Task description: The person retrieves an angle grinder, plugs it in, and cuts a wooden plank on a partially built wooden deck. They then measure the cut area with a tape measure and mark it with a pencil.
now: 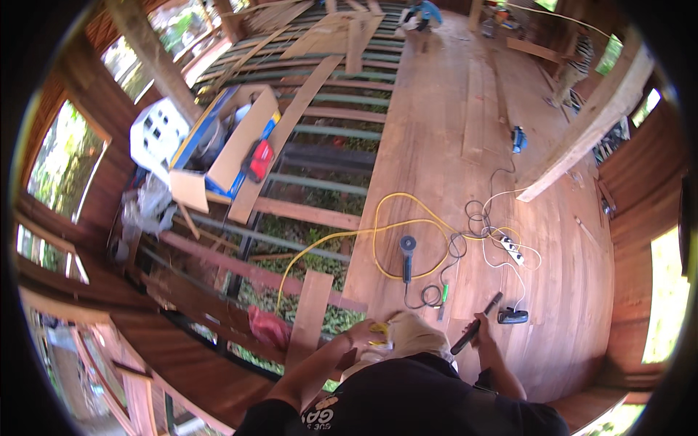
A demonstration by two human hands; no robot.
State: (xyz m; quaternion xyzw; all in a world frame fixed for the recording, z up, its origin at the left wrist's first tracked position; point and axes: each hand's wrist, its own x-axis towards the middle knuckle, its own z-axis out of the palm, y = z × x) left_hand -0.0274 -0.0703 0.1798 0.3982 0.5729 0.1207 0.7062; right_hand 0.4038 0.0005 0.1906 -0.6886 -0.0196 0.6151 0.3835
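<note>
My right hand (483, 330) grips a long dark bar-shaped thing (496, 299), slanting up and to the right beside my knee; its exact kind cannot be made out. My left hand (360, 334) is closed by my other knee on a small yellow thing (379, 333), partly hidden by the fingers and too small to name surely. Ahead of me an angle grinder (408, 254) lies on the wooden floor (436, 167), its dark cord coiled near its end. Right of it, beyond my right hand, sits a black charger-like box (513, 316) with a white cord.
Open floor joists (327, 178) run along the left, with greenery below. A loose plank (310, 309) and a large cardboard box (254, 94) lie across them, a red tool (258, 160) by the box. A yellow cord (376, 240), a power strip (512, 251) and a slanted post (589, 127) stand ahead.
</note>
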